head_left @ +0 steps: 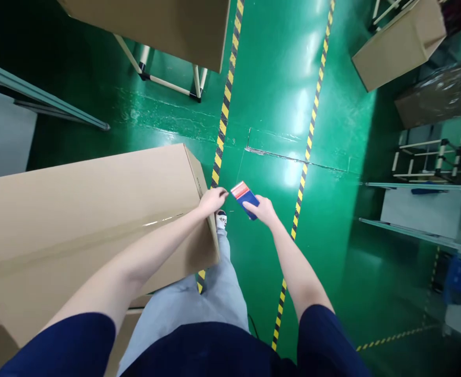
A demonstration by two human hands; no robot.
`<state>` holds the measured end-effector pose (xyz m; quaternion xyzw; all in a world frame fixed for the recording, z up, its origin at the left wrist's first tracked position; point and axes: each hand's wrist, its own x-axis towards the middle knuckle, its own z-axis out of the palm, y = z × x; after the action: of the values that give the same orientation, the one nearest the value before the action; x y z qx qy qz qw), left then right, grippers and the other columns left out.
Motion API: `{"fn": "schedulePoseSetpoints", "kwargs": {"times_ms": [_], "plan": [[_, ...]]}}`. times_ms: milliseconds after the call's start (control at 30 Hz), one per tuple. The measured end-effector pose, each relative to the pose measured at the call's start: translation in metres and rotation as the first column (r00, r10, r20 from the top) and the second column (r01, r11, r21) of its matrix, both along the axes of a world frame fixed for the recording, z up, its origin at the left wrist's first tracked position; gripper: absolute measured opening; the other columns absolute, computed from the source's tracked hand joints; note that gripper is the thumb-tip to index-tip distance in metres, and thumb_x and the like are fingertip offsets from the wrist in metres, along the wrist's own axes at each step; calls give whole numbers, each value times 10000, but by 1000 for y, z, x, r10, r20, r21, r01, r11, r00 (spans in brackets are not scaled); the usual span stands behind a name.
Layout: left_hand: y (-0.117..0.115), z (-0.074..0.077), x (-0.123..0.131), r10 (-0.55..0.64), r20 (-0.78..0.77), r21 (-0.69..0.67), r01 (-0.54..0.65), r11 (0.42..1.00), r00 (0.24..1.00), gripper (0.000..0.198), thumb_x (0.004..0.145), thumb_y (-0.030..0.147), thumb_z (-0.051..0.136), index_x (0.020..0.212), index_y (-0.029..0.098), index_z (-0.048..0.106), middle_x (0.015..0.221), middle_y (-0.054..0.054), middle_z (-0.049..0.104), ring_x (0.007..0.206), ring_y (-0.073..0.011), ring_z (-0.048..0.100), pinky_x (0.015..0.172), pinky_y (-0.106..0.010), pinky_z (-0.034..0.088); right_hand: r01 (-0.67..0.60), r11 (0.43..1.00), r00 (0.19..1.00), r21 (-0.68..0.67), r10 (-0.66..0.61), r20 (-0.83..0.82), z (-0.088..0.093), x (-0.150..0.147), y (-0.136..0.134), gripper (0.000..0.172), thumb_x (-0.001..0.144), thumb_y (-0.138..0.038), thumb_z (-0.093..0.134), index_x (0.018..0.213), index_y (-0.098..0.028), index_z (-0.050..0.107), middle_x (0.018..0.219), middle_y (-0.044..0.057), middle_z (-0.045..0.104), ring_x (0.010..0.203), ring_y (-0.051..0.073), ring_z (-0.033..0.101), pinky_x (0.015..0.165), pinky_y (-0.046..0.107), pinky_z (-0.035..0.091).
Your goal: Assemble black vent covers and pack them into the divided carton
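My right hand grips a small, flat packet, blue at the near end with red and white bands at the far end. The packet is tilted and held above the green floor. My left hand is at the end of a large cardboard box, its fingers pinched together close to the packet's banded end but apart from it. Whatever lies between those fingertips is too small to make out. A strip of clear tape runs along the top of the box.
Another carton stands on a white pipe frame ahead. Yellow-black striped lines mark the green floor. At the right are an open carton, a plastic-wrapped carton and metal-framed racks.
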<state>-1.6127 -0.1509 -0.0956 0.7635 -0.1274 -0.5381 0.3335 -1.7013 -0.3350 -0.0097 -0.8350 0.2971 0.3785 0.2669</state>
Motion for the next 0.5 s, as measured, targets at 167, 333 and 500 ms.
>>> {"fn": "schedulePoseSetpoints", "kwargs": {"times_ms": [167, 333, 500], "plan": [[54, 34, 24, 331, -585, -199, -526, 827, 741, 639, 731, 709, 758, 1105, 192, 789, 1177, -140, 765, 1047, -252, 716, 893, -342, 550, 314, 903, 906, 295, -377, 190, 31, -39, 70, 491, 829, -582, 694, 1058, -148, 710, 892, 71, 772, 765, 213, 724, 694, 288, 571], [91, 35, 40, 432, -657, -105, -642, 760, 619, 597, 494, 660, 934, 836, 185, 816, 998, -132, 790, 900, -241, 712, 808, -351, 557, 381, 859, 827, 342, -482, 290, 25, -15, 125, 446, 776, -560, 739, 964, -156, 714, 897, 62, 768, 794, 206, 700, 739, 288, 564], [85, 7, 118, 557, -143, -163, -575, 802, 818, 285, 736, 414, 832, 770, 136, 779, 817, -96, 774, 794, -204, 684, 758, -309, 539, 469, 862, 828, 194, -505, 245, 35, 1, 163, 426, 804, -603, 694, 875, -184, 701, 834, 59, 767, 758, 208, 703, 713, 291, 564]]}}
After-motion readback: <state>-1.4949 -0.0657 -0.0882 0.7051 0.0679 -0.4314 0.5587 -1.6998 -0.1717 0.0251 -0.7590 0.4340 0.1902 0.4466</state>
